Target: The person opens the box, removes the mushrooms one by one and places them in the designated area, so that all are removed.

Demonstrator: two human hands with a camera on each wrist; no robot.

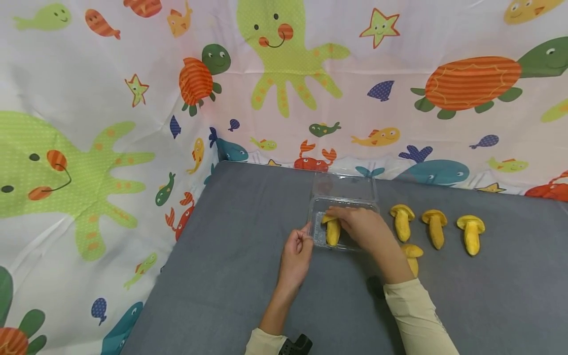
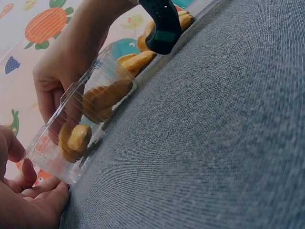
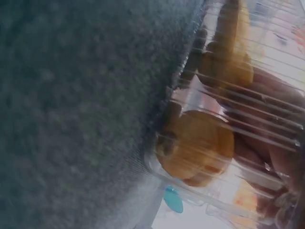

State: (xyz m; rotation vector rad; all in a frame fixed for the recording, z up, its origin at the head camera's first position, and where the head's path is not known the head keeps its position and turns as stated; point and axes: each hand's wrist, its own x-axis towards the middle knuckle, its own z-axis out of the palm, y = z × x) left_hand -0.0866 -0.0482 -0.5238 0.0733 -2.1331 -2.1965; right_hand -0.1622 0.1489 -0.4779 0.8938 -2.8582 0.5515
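A clear plastic box (image 1: 316, 212) lies on the grey cloth, its lid (image 1: 343, 186) folded back. With thumb and fingers my left hand (image 1: 297, 256) pinches the left edge of this box. My right hand (image 1: 357, 224) reaches inside from the right, its fingertips gripping a yellow mushroom (image 1: 333, 233) at the cap, stem towards me. Through the clear wall, the left wrist view shows that mushroom (image 2: 76, 141) and a second mushroom (image 2: 107, 99) beside it in the box. The right hand hides the second one in the head view.
Right of the box, three yellow mushrooms stand in a row: a near one (image 1: 402, 224), a middle one (image 1: 435, 230) and a far one (image 1: 471, 235). Another mushroom (image 1: 412, 254) lies partly behind the right forearm. A printed sea-animal curtain (image 1: 337, 98) borders the table.
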